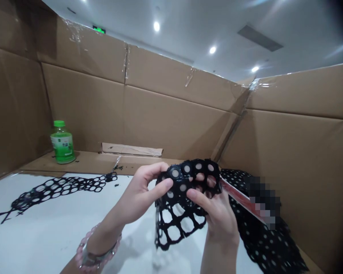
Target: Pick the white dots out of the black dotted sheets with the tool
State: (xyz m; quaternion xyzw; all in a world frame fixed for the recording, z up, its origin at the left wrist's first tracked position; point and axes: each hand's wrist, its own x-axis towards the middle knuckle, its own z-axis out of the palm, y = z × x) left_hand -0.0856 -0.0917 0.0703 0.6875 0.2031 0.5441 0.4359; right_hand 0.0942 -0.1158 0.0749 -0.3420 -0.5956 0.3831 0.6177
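A black perforated sheet (180,228), full of round holes, is held up above the white tabletop. Pale round discs fill some of its upper holes, while the lower part shows open holes. My left hand (143,192) pinches its upper left edge, thumb in front and fingers partly hidden behind. On the right side, my right hand (217,209) grips the same sheet, its thumb pressed on the front. A beaded bracelet circles my left wrist.
A black mesh strip (65,188) lies on the white tabletop (45,236) at left. Behind it stands a green bottle (63,144). More black dotted sheets (268,243) and a reddish strip (237,194) lie at right. Cardboard walls (160,118) enclose the table; a folded cardboard piece (131,149) rests at the back.
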